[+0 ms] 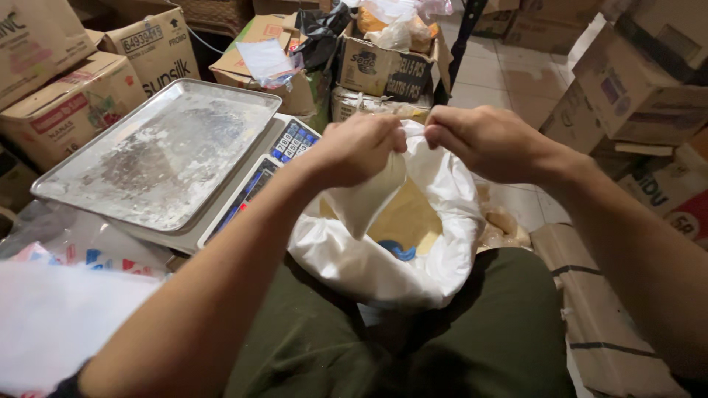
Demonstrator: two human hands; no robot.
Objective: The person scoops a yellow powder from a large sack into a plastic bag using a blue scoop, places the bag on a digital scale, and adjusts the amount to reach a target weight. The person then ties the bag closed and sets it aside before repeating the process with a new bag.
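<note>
both hands are raised over a big white sack [383, 265] that stands open between the person's knees, and they meet at its far rim. the left hand [359, 147] has its fingers pinched together on a small clear plastic bag [369, 200], which hangs down from the grip into the mouth of the sack. the right hand [483, 138] pinches the top edge of the same small bag from the other side, fingers pressed together, so the two grips are almost touching each other. inside the sack i see a yellowish powder or fine grain, and a blue scoop [398, 251] lies on it, partly buried.

to the left, just beside the sack, stands a digital scale [274, 163] with a keypad, and on it rests a wide metal tray [158, 151] dusted with white powder. cardboard boxes [81, 96] are stacked all around on the tiled floor [509, 74], and a pale plastic sheet [59, 317] lies at the near left.

as i judge it, the step in hand is the handling of the small bag's mouth: the two pinches seem to pull its edges apart, or to twist them; the picture does not let me tell which. the bag looks pale and full in its lower part, but i cannot be sure how much it holds. the next move would need one hand to keep the thin film firmly, because it is slippery and can slide down into the powder.
</note>
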